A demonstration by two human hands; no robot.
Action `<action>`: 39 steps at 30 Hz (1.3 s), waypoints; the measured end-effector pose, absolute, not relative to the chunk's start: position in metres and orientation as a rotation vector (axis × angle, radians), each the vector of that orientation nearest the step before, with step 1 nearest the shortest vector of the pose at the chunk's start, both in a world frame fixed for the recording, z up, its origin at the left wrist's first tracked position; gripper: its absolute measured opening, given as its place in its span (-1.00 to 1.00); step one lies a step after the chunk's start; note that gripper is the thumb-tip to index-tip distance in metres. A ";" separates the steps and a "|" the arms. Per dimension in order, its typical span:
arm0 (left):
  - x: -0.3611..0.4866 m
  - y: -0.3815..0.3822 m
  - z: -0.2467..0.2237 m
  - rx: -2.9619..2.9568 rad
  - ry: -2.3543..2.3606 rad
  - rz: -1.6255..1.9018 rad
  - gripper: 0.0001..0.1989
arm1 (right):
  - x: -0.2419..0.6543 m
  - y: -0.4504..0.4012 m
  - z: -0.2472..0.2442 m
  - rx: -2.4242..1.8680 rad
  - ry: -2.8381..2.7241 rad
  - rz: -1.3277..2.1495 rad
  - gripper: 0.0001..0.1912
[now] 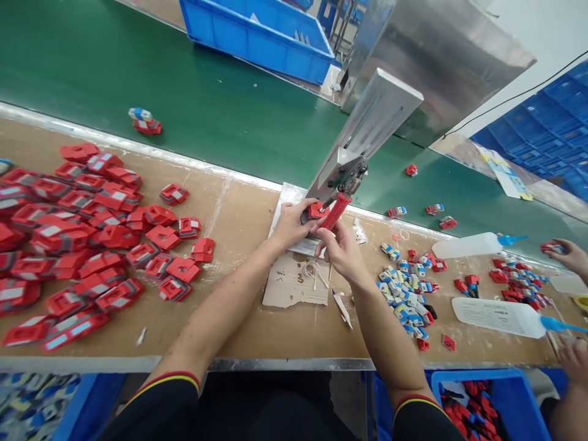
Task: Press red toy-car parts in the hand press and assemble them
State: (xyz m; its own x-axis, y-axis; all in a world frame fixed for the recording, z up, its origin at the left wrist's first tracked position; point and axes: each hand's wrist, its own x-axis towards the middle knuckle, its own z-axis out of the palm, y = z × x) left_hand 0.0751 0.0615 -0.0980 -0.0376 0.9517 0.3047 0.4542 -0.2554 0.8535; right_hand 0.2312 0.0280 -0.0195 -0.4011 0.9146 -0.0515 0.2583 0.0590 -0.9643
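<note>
My left hand (290, 228) is closed on a small red plastic part (316, 210), keeping it on the metal base plate (281, 211) of an upright clamp press. Just to the right, my right hand (342, 250) has its fingers closed at the lower end of the red ribbed handle (337, 212) of a toggle clamp (351, 176). The clamp is bolted to a tall slotted metal post (374, 113). Its tip comes down at the red part, but the exact contact is hidden. Below the plate lies a torn piece of cardboard (294, 288).
Many red and grey parts (92, 226) are heaped at left. Small blue, white and red pieces (408, 294) lie at right, beside white squeeze bottles (498, 315). A green conveyor belt (220, 116) runs behind. Another person's hand (574, 257) holds a piece at far right.
</note>
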 end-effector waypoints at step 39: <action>-0.143 0.005 -0.037 1.320 2.054 1.221 -0.65 | 0.308 -0.008 -0.051 -0.907 -1.899 0.732 -0.77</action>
